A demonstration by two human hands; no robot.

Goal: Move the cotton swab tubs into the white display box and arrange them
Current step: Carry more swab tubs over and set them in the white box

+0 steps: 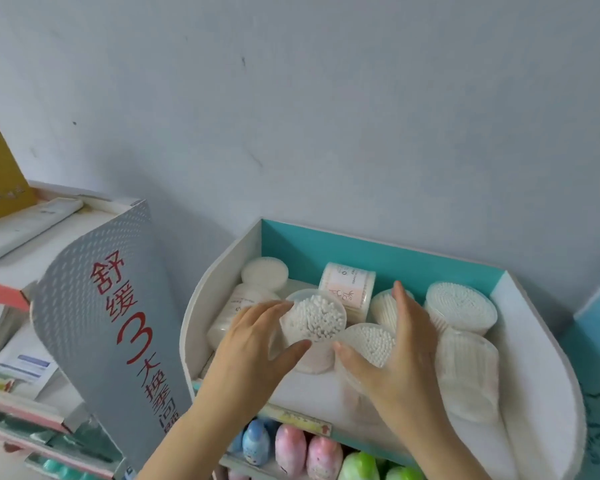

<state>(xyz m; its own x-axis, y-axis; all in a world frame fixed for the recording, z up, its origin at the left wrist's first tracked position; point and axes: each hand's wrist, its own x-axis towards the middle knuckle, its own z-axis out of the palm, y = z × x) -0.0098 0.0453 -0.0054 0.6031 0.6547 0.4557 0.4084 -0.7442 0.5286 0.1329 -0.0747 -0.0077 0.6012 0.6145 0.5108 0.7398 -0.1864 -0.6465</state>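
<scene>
Bottles on shelf below, nearest. Above them, L hand wraps thumb & fingers round upright swab tub, prob. to seat it mid-box; forearm angles up-right. R hand is spread, fingers straight, palm against next tub, likely steadying it. Both tubs are inside white display box. More tubs crowd teal back wall, some lying sideways.

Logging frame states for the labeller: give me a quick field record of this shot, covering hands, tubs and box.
left hand: grips centre tub, thumb on near side
right hand: rests over front tub, fingers straight
white display box: teal back wall, several tubs inside
labelled tub: lying on its side at the back
below box: pastel bottles on shelf
</scene>
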